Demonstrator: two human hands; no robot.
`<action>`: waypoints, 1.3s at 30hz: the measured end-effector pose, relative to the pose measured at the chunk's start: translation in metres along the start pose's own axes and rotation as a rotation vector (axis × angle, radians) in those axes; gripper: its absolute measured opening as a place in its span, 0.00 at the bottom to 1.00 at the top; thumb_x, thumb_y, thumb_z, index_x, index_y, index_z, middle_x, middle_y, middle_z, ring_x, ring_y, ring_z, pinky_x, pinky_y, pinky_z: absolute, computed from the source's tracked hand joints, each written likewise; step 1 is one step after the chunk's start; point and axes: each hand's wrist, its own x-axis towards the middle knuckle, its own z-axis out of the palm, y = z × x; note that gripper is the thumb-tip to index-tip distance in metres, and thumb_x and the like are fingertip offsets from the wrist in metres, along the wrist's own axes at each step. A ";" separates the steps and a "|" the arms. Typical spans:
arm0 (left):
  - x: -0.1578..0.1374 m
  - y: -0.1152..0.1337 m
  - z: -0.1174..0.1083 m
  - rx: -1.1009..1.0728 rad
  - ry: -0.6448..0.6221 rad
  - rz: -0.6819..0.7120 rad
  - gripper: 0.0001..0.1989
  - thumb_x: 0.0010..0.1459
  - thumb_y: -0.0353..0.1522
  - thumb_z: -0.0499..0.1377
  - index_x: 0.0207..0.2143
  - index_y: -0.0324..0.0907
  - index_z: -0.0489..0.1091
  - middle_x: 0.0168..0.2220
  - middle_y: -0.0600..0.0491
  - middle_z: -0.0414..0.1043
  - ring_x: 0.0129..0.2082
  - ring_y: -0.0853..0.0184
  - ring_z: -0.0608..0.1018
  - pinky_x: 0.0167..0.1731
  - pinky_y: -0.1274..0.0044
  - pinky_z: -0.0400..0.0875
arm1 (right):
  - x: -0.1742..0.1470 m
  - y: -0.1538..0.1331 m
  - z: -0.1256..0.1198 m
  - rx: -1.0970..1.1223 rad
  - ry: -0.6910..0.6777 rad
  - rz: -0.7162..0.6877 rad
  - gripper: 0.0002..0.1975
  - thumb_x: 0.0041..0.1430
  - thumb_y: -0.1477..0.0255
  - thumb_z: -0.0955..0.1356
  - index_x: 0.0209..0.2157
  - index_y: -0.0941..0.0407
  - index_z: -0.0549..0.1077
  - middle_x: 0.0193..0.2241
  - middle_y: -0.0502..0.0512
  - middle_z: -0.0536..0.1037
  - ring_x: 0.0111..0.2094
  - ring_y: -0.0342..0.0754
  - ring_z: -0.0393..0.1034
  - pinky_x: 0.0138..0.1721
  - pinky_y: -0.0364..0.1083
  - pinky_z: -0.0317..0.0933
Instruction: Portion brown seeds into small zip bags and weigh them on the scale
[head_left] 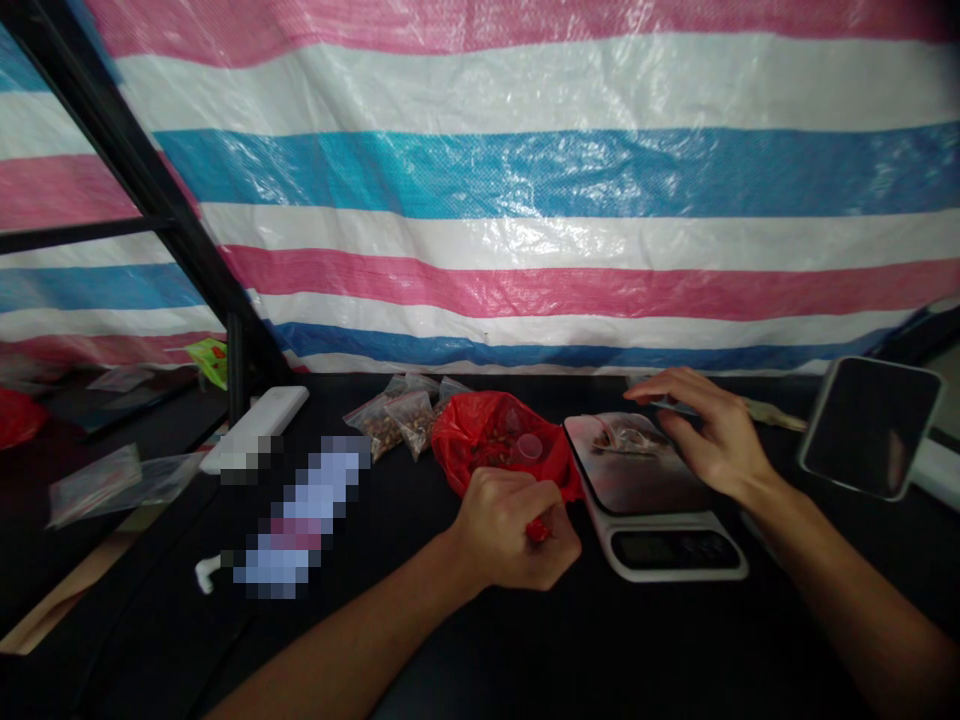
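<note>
My left hand [517, 530] is closed in a fist at the near side of a red plastic bag [469, 420], with a bit of red plastic showing between its fingers. Inside the bag lie small brownish pieces and a clear round cup or lid [529, 447]. To the right stands a white kitchen scale [637, 575] with a metal plate. A clear bag with brown contents [630, 437] rests on that plate. Above the scale's right back corner, my right hand [697, 420] has its fingers stretched out, near some clear plastic [675, 404] behind it.
Several small zip bags with brown contents [405, 415] lie behind the red bag. Left are a white power bank-like block [259, 425], a blurred-out device and flat clear bags [127, 485]. A dark-screened phone or tablet [870, 428] leans at right. Striped sheeting [525, 170] hangs behind.
</note>
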 end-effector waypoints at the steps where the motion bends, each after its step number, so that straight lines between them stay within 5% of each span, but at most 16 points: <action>1: 0.000 0.000 0.000 0.002 0.001 -0.009 0.09 0.50 0.25 0.56 0.21 0.43 0.59 0.16 0.60 0.56 0.15 0.75 0.58 0.19 0.78 0.52 | 0.000 0.000 0.000 0.014 -0.044 0.021 0.12 0.65 0.74 0.65 0.46 0.51 0.78 0.43 0.56 0.80 0.47 0.58 0.74 0.50 0.58 0.64; 5: 0.000 -0.001 -0.001 0.010 0.020 -0.034 0.09 0.49 0.25 0.55 0.21 0.43 0.58 0.16 0.61 0.54 0.15 0.75 0.57 0.19 0.78 0.50 | 0.001 -0.005 0.002 0.090 -0.336 0.166 0.19 0.66 0.62 0.69 0.58 0.45 0.73 0.54 0.57 0.77 0.54 0.60 0.72 0.55 0.59 0.65; 8: 0.000 -0.002 -0.002 0.017 0.016 -0.030 0.09 0.50 0.25 0.55 0.21 0.43 0.59 0.16 0.61 0.53 0.16 0.75 0.57 0.19 0.78 0.50 | 0.000 -0.009 0.006 0.079 -0.433 0.213 0.27 0.62 0.53 0.71 0.61 0.45 0.72 0.52 0.60 0.78 0.50 0.61 0.73 0.51 0.59 0.67; 12: 0.001 -0.001 -0.002 0.014 0.010 -0.025 0.09 0.50 0.24 0.55 0.21 0.43 0.59 0.16 0.61 0.53 0.16 0.75 0.57 0.19 0.78 0.50 | -0.001 -0.009 0.013 -0.015 -0.409 0.194 0.30 0.57 0.53 0.74 0.60 0.46 0.73 0.48 0.60 0.79 0.48 0.62 0.73 0.52 0.62 0.64; 18: 0.001 0.000 -0.001 0.007 0.014 -0.030 0.09 0.49 0.25 0.55 0.21 0.43 0.58 0.16 0.61 0.54 0.15 0.76 0.57 0.19 0.78 0.51 | -0.001 -0.004 0.020 -0.061 -0.389 0.160 0.21 0.61 0.60 0.72 0.55 0.48 0.76 0.43 0.58 0.80 0.44 0.60 0.74 0.49 0.61 0.65; 26: -0.001 -0.003 -0.001 0.019 -0.002 -0.053 0.08 0.50 0.26 0.56 0.21 0.43 0.60 0.16 0.61 0.56 0.15 0.75 0.59 0.19 0.78 0.52 | 0.002 -0.014 0.019 0.093 -0.264 0.175 0.18 0.63 0.60 0.71 0.53 0.49 0.76 0.49 0.56 0.81 0.48 0.59 0.76 0.50 0.55 0.68; 39: 0.004 -0.001 -0.004 -0.002 0.009 -0.070 0.10 0.49 0.23 0.54 0.21 0.43 0.57 0.16 0.61 0.54 0.15 0.76 0.58 0.19 0.79 0.50 | 0.001 -0.013 0.027 0.133 -0.249 0.237 0.18 0.63 0.63 0.72 0.54 0.49 0.76 0.49 0.55 0.83 0.46 0.56 0.79 0.49 0.53 0.71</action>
